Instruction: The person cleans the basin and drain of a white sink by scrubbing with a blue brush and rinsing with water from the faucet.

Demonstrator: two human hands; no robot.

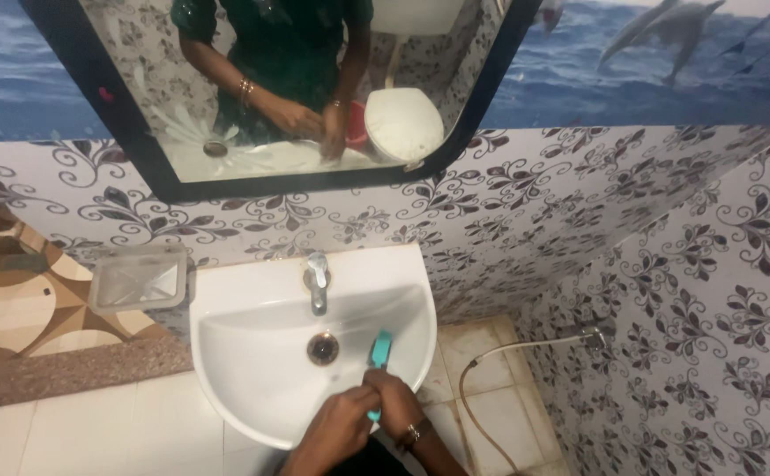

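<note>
Teal brush (379, 353) lies against the inner front wall of the white sink (226, 353), bristle end up toward the drain (322, 348), handle end down at the rim. Right hand (394, 398) has its grip closed around the handle; a bangle sits on that wrist. Left hand (339, 432) rests on the front rim just beside it, touching the right hand; I cannot tell whether its grip is closed or slack.

Tap (317, 284) stands behind the drain; no water seen running. Mirror (270, 97) above shows both hands at the basin. Clear soap dish (138, 278) is fixed to the wall left of the sink. A hose (491, 370) hangs at the right wall, above the tiled floor.

Judgement: scrubbing goes best with short firm strokes, bristles flat on the wall, the left hand bracing on the rim.
</note>
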